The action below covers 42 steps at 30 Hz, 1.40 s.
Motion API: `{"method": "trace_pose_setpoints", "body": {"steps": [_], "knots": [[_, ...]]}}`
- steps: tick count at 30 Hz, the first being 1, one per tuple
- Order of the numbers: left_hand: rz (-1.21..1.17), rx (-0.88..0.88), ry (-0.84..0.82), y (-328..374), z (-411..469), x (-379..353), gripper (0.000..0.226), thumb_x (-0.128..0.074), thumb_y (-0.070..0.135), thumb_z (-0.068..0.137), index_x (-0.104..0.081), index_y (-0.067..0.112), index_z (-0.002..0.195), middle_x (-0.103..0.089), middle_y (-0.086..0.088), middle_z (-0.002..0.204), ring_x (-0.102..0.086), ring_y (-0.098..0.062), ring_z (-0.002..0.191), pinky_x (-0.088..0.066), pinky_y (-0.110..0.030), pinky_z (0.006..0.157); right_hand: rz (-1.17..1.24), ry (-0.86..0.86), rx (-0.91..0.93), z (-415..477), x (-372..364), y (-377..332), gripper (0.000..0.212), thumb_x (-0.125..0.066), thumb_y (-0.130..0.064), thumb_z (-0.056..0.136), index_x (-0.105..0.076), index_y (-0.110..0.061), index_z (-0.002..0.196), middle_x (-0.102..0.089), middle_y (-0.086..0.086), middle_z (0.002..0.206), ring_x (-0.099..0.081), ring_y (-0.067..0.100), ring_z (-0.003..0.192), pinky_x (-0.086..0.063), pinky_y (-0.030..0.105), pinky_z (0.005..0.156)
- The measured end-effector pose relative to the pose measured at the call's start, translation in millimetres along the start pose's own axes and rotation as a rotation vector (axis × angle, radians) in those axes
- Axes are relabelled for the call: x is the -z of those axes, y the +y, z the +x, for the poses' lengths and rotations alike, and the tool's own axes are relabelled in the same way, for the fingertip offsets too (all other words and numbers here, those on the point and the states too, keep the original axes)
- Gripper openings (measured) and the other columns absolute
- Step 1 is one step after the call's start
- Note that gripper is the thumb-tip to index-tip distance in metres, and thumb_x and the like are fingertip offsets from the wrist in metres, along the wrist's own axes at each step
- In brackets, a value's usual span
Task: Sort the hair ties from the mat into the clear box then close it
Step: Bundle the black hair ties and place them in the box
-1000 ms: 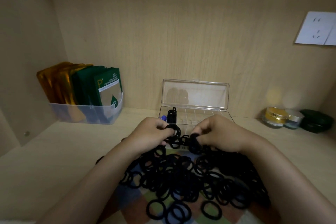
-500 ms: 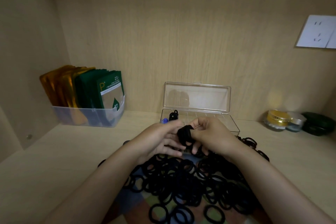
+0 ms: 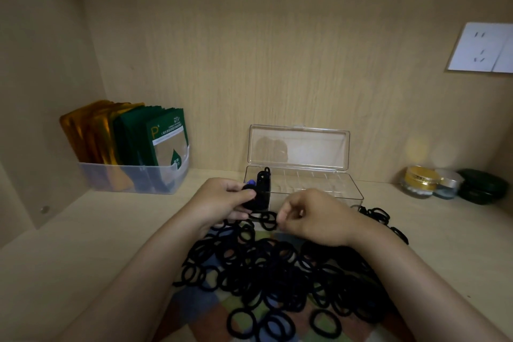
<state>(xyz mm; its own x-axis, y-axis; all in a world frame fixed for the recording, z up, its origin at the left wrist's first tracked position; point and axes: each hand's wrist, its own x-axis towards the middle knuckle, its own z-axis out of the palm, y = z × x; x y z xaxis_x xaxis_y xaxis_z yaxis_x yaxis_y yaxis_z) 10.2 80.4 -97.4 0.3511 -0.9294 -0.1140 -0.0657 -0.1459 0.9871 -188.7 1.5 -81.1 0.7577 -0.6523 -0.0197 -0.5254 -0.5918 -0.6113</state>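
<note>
The left hand [image 3: 222, 200] is raised a little above the far edge of the mat [image 3: 194, 302]. Its grip is closed around a small bundle [image 3: 254, 200] of black hair ties, with the thumb on top, and it holds the bundle just in front of the left end of the clear box [image 3: 313, 189]. The right hand [image 3: 313, 219] is lower and next to it. Its fingers are curled and its grip pinches a single tie [image 3: 268, 221] at the far edge of the pile [image 3: 272, 277].

The pile of black hair ties covers most of the patchwork mat, which lies on the tabletop [image 3: 83, 244] near the person. A few loose ties [image 3: 377, 214] lie off the mat, on the tabletop just right of the box.

The clear box stands behind the hands, against the back wall. Its lid [image 3: 298, 147] is open and upright. In its left end some black ties [image 3: 263, 175] stand up, and a small blue thing [image 3: 251, 182] shows beside them; I cannot tell what it is. The rest of the box looks see-through with dividers.

To the left there is a clear bin [image 3: 133, 178] with green packets [image 3: 163, 136] and gold packets [image 3: 88, 130] standing in it. To the right, near the wall, there are a gold jar [image 3: 419, 180], a silver jar [image 3: 447, 184] and a dark green case [image 3: 483, 186]. A white socket [image 3: 483, 48] is on the wall above them.
</note>
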Motion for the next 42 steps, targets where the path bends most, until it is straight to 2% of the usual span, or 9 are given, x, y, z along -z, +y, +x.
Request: {"method": "trace_pose_setpoints", "body": {"steps": [3,9,17,25,29,31,34,38,42], "knots": [[-0.002,-0.016,0.030,-1,2,5,0.022,-0.068,0.015,0.092,-0.070,0.001,0.110,-0.077,-0.014,0.094,-0.075,-0.028,0.090,-0.062,-0.027,0.075,-0.206,-0.221,-0.025,-3,-5,2,0.024,-0.080,-0.035,0.076,-0.074,-0.036,0.100,-0.073,-0.015,0.098,-0.068,0.003,0.086,-0.051,0.019,0.079],[0.009,-0.029,-0.058,0,-3,-6,0.012,-0.068,0.010,0.091,-0.072,0.004,0.101,-0.076,-0.008,0.086,-0.074,-0.018,0.073,-0.061,-0.023,0.066,-0.114,-0.195,-0.011,0,-7,3,0.008,-0.082,-0.026,0.077,-0.076,-0.030,0.081,-0.076,-0.007,0.083,-0.074,0.018,0.077,-0.060,0.030,0.076],[-0.003,-0.037,-0.125,-5,-4,-12,0.018,-0.072,0.016,0.089,-0.075,0.005,0.104,-0.076,-0.013,0.090,-0.073,-0.021,0.080,-0.060,-0.022,0.065,0.504,0.301,-0.011,7,-9,-13,0.005,-0.078,-0.009,0.082,-0.074,-0.007,0.083,-0.066,-0.001,0.061,-0.055,0.006,0.045,-0.041,0.018,0.042],[-0.248,0.052,-0.262,-2,-4,-12,0.031,-0.054,0.025,0.100,-0.069,0.001,0.114,-0.074,-0.017,0.107,-0.072,-0.028,0.098,-0.061,-0.037,0.086,0.258,0.508,-0.009,19,-27,-15,0.016,-0.080,-0.013,0.080,-0.072,-0.022,0.069,-0.066,-0.005,0.061,-0.054,0.000,0.047,-0.044,0.016,0.050],[-0.142,-0.023,-0.244,-6,-3,-8,0.030,-0.066,0.016,0.094,-0.068,0.002,0.120,-0.074,-0.010,0.113,-0.072,-0.020,0.102,-0.060,-0.030,0.085,0.329,0.483,-0.020,20,-28,-17,0.013,-0.078,-0.011,0.081,-0.074,-0.021,0.074,-0.068,-0.003,0.068,-0.056,-0.001,0.053,-0.046,0.016,0.054],[-0.149,-0.020,-0.174,-7,0,-5,0.027,-0.066,0.012,0.093,-0.068,0.000,0.118,-0.074,-0.015,0.109,-0.073,-0.023,0.097,-0.060,-0.027,0.082,0.544,0.360,-0.064,19,-20,-19,0.005,-0.072,-0.010,0.088,-0.077,-0.010,0.090,-0.073,0.009,0.080,-0.062,0.004,0.060,-0.048,0.020,0.052],[-0.135,-0.017,-0.062,-7,2,0,0.016,-0.068,0.013,0.093,-0.074,0.004,0.105,-0.078,-0.011,0.091,-0.075,-0.023,0.089,-0.061,-0.024,0.077,0.806,0.110,-0.066,15,-8,-9,0.026,-0.069,0.000,0.085,-0.073,-0.006,0.110,-0.072,0.016,0.100,-0.066,0.016,0.082,-0.053,0.027,0.067],[-0.098,-0.022,-0.017,-9,5,-3,0.010,-0.073,0.014,0.088,-0.075,0.006,0.095,-0.076,-0.006,0.083,-0.072,-0.017,0.075,-0.061,-0.024,0.072,0.749,0.085,-0.033,9,0,-6,0.039,-0.064,0.026,0.076,-0.072,-0.001,0.102,-0.069,0.008,0.080,-0.071,0.019,0.076,-0.060,0.027,0.075],[-0.038,-0.031,-0.032,-11,6,-7,0.012,-0.076,0.015,0.085,-0.076,0.006,0.093,-0.075,-0.005,0.082,-0.070,-0.013,0.069,-0.061,-0.025,0.070,0.913,0.145,-0.014,7,1,-13,0.032,-0.060,0.027,0.078,-0.071,0.003,0.097,-0.070,0.015,0.075,-0.075,0.024,0.074,-0.063,0.031,0.068]]}}
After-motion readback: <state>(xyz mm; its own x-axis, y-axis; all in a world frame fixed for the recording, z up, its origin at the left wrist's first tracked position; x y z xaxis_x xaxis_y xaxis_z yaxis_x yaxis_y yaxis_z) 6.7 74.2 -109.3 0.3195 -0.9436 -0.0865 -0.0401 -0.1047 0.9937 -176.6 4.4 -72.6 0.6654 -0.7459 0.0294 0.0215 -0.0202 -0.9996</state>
